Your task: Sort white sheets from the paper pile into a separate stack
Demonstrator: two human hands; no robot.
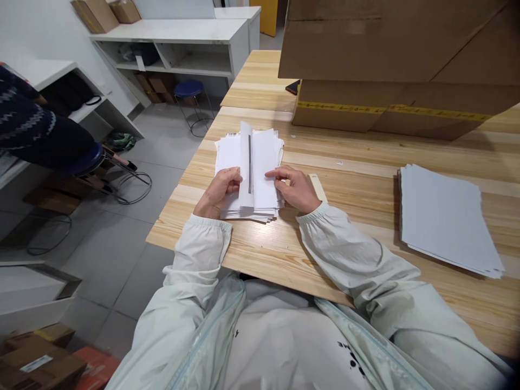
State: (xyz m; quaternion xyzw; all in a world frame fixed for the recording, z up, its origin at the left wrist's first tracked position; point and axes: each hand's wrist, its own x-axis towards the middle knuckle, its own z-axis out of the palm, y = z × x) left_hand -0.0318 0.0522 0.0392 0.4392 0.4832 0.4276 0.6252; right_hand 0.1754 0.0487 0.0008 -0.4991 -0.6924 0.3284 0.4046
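Note:
A stack of white paper sheets (pixel 228 154) lies near the front left edge of the wooden table. On top of it, a sheet of paper (pixel 246 162) is folded over lengthwise, showing a dark printed strip along its turned edge. My left hand (pixel 223 189) pinches the left side of this folded sheet between thumb and fingers. From the other side, my right hand (pixel 296 187) rests on the paper, index finger stretched out and the other fingers partly bent. A pale flat bar (pixel 317 188) lies on the table just behind the right hand, partly hidden by it.
Another paper stack (pixel 444 216) lies to the right on the table (pixel 268 244). Large cardboard boxes (pixel 345 105) stand at the back right, beside a dark phone (pixel 292 87). On the left are a blue stool (pixel 189 88), white shelving (pixel 195 33) and a seated person (pixel 36 122).

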